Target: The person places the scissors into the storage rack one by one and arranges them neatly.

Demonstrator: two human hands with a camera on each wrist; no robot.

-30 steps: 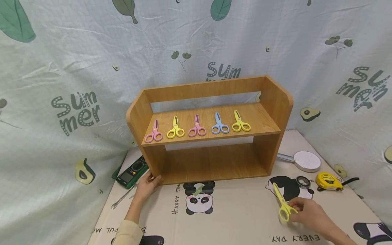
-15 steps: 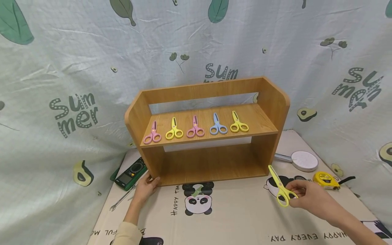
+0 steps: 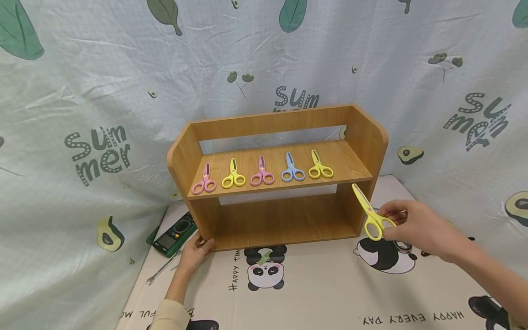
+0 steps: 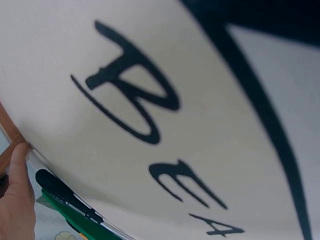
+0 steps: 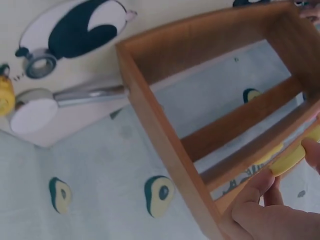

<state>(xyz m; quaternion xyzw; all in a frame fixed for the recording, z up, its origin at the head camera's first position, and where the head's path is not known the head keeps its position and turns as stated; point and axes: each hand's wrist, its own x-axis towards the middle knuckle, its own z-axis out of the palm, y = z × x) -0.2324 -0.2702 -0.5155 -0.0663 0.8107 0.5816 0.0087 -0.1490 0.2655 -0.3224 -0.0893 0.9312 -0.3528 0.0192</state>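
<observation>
My right hand point(image 3: 420, 227) pinches yellow scissors point(image 3: 373, 220) by a handle loop, blades pointing up and left. They are held off the table, in front of the right side of a wooden two-tier shelf point(image 3: 284, 217). In the right wrist view, the thumb and fingers hold the yellow handle point(image 5: 289, 161). On the upper tier lie several scissors in a row: pink scissors point(image 3: 205, 181), yellow scissors point(image 3: 233, 176), more pink scissors point(image 3: 261, 173), blue scissors point(image 3: 292, 168), more yellow scissors point(image 3: 319, 166). My left hand point(image 3: 195, 254) grips the shelf's lower left corner; some fingers are hidden.
Left of the shelf lie a green multimeter point(image 3: 175, 234) and a wrench point(image 3: 158, 270). On the right, a tape roll point(image 3: 403, 245) sits on the table; the right wrist view shows a round white-faced tool point(image 5: 35, 111) and a yellow tape measure point(image 5: 6, 95). A patterned curtain point(image 3: 136, 68) hangs behind.
My right hand has lifted the yellow scissors off the table area, moving them up and toward the shelf's right side. The left hand stays at the shelf's corner. The view has shifted slightly.
</observation>
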